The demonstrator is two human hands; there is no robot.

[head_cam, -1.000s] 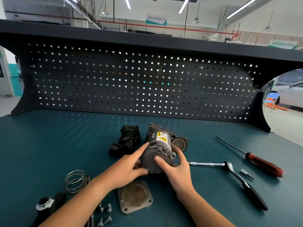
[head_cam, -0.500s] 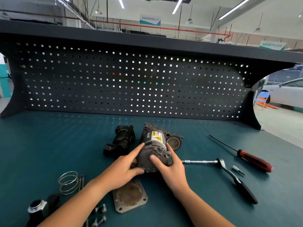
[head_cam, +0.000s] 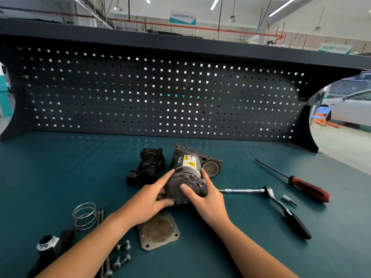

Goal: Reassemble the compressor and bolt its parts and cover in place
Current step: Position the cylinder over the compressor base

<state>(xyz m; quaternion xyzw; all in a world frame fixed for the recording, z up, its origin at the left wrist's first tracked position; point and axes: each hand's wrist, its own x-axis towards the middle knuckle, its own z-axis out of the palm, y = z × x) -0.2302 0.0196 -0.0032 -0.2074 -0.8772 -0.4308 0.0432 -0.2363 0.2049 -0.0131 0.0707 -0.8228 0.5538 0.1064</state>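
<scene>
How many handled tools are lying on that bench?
2. A ratchet wrench lies just right of the right hand holding the compressor; a red-handled screwdriver lies farther right. The small bit between them has no handle. Arms may hide others.

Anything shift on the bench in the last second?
Nothing visibly moved. The left hand and right hand still grip the compressor on the bench; cover plate, bolts, ratchet and screwdriver lie as before.
</scene>
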